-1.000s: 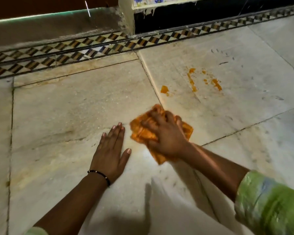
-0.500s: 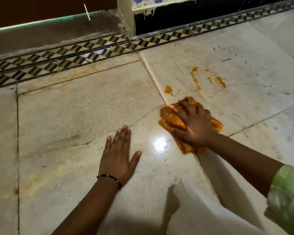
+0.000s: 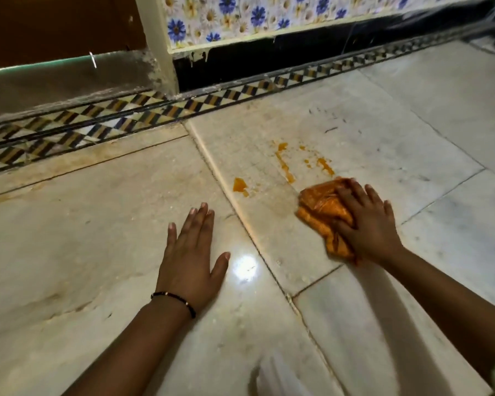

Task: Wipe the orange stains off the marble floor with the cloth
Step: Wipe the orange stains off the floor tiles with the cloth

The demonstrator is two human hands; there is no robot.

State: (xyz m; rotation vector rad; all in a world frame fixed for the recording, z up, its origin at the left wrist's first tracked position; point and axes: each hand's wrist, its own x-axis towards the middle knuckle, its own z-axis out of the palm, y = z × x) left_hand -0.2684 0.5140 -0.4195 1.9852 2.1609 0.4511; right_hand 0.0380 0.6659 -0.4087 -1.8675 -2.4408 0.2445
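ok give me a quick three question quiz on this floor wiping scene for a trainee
1. True or false: the left hand rests flat on the marble floor and holds nothing.
2. What does the right hand press down on? A. a sponge B. the orange cloth C. a brush
3. Fill in: the lone orange stain lies to the ____ of the cloth in the picture.

Key: 1 true; 2 B; 3 left
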